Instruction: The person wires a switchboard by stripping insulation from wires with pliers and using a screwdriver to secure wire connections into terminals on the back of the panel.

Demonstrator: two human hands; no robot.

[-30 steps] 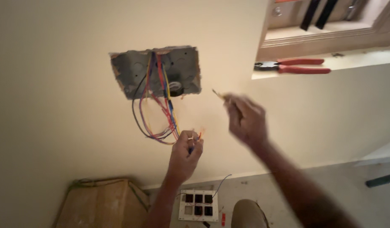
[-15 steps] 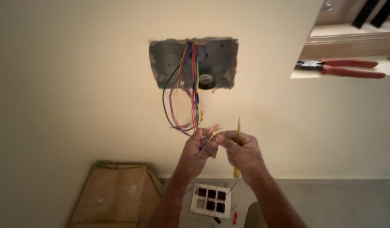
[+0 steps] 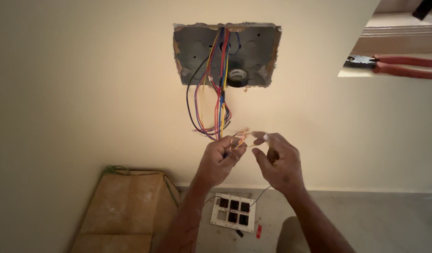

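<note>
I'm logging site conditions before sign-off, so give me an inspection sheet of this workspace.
Surface: cream wall, rough-cut opening.
Job's things: metal wall box recessed; black tape roll inside; coloured wires hanging out.
Clutter: switch plate on floor; cardboard piece against the wall; red-handled pliers on a ledge.
Grippers: left hand grips wire ends; right hand pinches them.
Cables: thin dark wire by switch plate.
Surroundings: grey floor.

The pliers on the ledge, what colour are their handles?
Red handles on the pliers, with dark jaws; the head view shows them clearly, upper right.
</note>
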